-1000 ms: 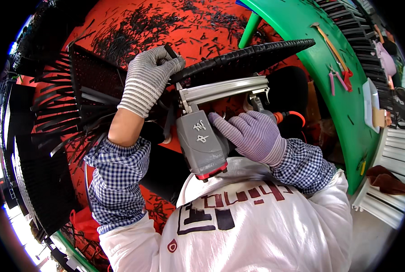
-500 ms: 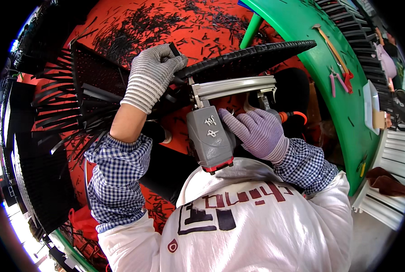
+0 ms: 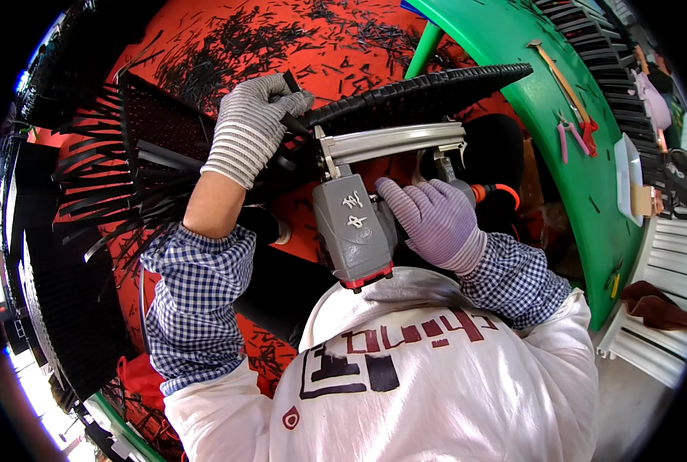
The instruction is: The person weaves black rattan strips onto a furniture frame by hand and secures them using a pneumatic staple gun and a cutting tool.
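My right hand (image 3: 434,223), in a striped purple-grey glove, is closed round the handle of a grey pneumatic nail gun (image 3: 354,227). The gun's silver magazine (image 3: 393,145) lies crosswise, and its nose is close to the left end of a black woven panel (image 3: 416,96). My left hand (image 3: 252,127), in a grey and white striped glove, pinches a black strip (image 3: 292,82) at that end of the panel. Many loose black strips (image 3: 97,181) fan out from the dark woven piece to the left of my left hand.
Black offcuts (image 3: 243,46) litter the red floor. A green table (image 3: 547,100) on the right carries a hammer (image 3: 563,81), pink-handled pliers (image 3: 565,138) and a white tray (image 3: 628,181). An orange air hose (image 3: 505,191) runs from the gun. Stacked black woven pieces (image 3: 66,285) stand at left.
The nail gun and my right hand have shifted slightly up and left. My left hand has moved a little left, with more of the black strip showing. The panel's near end has tilted slightly.
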### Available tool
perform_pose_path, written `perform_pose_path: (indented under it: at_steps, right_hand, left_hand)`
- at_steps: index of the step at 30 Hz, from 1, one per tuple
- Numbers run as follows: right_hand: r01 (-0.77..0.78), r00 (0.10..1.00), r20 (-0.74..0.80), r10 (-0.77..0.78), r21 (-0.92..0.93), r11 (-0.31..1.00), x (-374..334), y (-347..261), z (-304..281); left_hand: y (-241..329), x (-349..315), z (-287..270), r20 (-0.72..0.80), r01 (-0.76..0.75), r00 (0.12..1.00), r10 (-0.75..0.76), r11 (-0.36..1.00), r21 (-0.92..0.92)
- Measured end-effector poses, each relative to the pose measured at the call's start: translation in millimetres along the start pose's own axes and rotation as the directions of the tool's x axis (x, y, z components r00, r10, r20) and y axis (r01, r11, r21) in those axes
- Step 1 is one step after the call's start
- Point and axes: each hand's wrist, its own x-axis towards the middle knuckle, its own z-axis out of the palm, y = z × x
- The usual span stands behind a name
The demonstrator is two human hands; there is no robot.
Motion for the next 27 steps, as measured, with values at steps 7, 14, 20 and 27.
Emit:
perform_pose_path:
  at_steps: [7,14,20,27]
  right_hand:
    - [-0.012,0.998,0.064,0.008,0.059,0.998,4,10,-30]
    - [-0.699,0.692,-0.225,0.685,0.026,0.715,-117,106,-79]
    - [-0.930,-0.022,-0.126,0.992,-0.361,-0.066,-244,213,-98]
    - [-0.833,-0.082,-0.266,0.960,-0.511,-0.213,-306,256,-111]
  left_hand:
    - [-15,1,1,-0.024,0.021,0.999,-0.021,0.999,-0.036]
    - [3,-15,-9,-0.134,-0.184,0.974,0.183,0.983,0.005]
    - [3,-36,-5,-0.118,-0.322,0.924,0.363,0.908,0.268]
    - [7,-47,2,-0.135,-0.199,0.945,0.298,0.850,0.488]
